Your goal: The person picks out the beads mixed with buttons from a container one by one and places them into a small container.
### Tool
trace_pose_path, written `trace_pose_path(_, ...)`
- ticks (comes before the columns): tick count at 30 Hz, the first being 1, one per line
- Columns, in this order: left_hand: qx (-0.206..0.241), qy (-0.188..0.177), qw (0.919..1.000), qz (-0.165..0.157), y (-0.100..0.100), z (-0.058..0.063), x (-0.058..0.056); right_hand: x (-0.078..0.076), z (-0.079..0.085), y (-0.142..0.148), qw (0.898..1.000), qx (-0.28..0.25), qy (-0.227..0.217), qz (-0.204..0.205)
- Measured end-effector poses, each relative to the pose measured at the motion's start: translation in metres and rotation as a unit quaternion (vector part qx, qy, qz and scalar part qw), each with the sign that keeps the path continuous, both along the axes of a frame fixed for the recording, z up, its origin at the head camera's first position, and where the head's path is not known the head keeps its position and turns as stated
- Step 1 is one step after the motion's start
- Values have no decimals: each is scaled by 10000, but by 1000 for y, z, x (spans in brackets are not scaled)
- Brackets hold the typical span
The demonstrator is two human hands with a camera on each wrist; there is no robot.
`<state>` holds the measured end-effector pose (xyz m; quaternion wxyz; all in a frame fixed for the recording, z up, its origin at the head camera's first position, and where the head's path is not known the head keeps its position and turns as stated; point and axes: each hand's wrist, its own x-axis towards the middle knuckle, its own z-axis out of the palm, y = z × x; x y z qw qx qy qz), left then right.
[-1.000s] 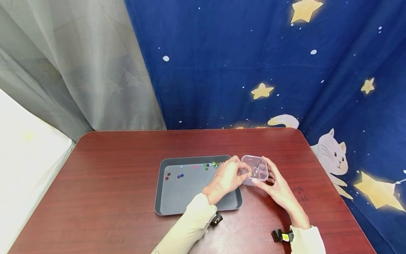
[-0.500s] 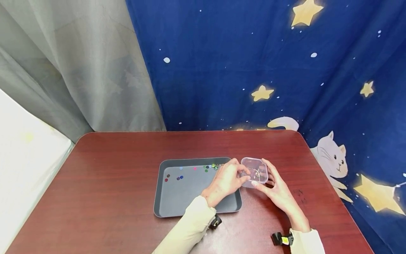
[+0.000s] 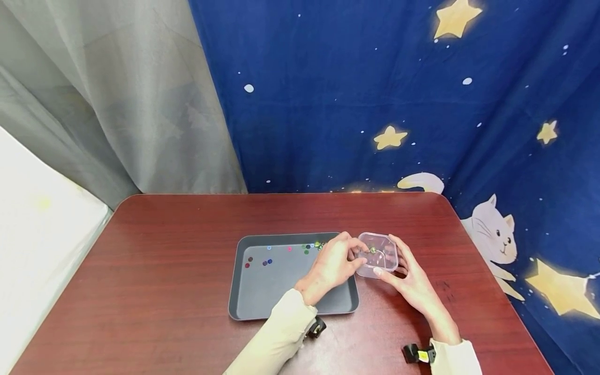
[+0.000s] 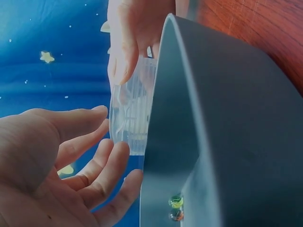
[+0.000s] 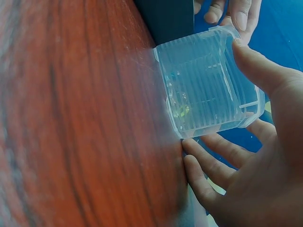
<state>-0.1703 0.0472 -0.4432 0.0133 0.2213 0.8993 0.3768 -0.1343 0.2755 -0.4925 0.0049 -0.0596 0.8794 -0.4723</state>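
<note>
My left hand (image 3: 330, 263), palm downward, reaches over the right side of the dark grey tray (image 3: 276, 299) to the left rim of a clear plastic container (image 3: 367, 271). Its thumb and fingers are parted with nothing between them. My right hand (image 3: 414, 284) holds the container from the right, thumb at the front rim and fingers along the far side. The container stands on the table beside the tray. Through its ribbed wall show several small shiny bits, among them a yellow-green bead (image 5: 183, 111). Glassy green beads (image 4: 176, 202) lie in the tray near my left hand.
More small beads are scattered in the tray: red (image 3: 247, 265), blue (image 3: 270, 261) and pink (image 3: 289, 249). The reddish-brown wooden table (image 3: 154, 271) ends at a blue star-patterned curtain (image 3: 328, 104). A white surface (image 3: 42, 250) lies at the left.
A second ago my left fingers pinched a yellow-green bead over the container. They have let go of it, and a green bead shows inside the container. My right hand has stayed in place.
</note>
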Motion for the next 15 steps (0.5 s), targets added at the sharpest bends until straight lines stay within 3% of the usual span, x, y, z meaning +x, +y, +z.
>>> trace_pose_path(10,108,67,9998,171,-6,2,-4,-2,-1,1,10000,-19,-19,-18)
trace_pose_path(15,13,62,9990,437,-12,4,-7,-2,-1,0,10000,-47,-15,-40)
